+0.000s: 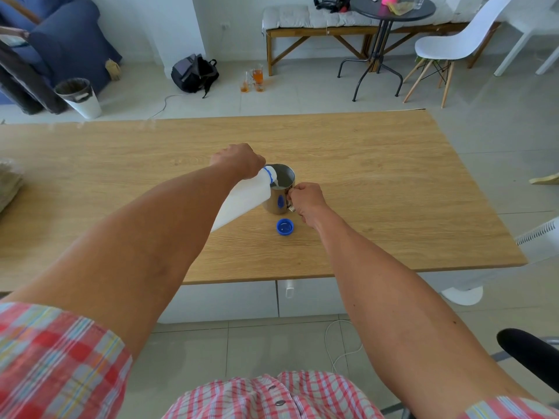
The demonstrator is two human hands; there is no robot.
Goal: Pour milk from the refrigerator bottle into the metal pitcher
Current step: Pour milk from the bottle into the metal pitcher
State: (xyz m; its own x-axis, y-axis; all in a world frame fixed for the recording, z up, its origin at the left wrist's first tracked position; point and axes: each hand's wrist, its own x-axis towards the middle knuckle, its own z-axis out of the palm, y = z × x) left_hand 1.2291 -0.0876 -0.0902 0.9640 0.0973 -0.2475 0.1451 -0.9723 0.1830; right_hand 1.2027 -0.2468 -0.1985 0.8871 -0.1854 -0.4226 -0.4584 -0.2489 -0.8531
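From the head view, the pour is under way. The left hand (239, 160) grips the tipped milk bottle (242, 198), its mouth over the metal pitcher (279, 189) mid-table. The right hand (307, 201) pinches the handle. Next, I think: tip back gently. The blue cap (285, 227) lies at 6 o'clock of the pitcher on the wooden table (378, 176); a white chair (459, 40) stands at 1 o'clock.

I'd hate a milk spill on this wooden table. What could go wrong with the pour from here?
The milk bottle is tipped steeply by the left hand, its neck just over the rim of the metal pitcher; a surge might overshoot. The right hand has only a pinch-like grip at the handle, so a nudge could tip it. The blue cap lies open near the forearms and may get knocked.
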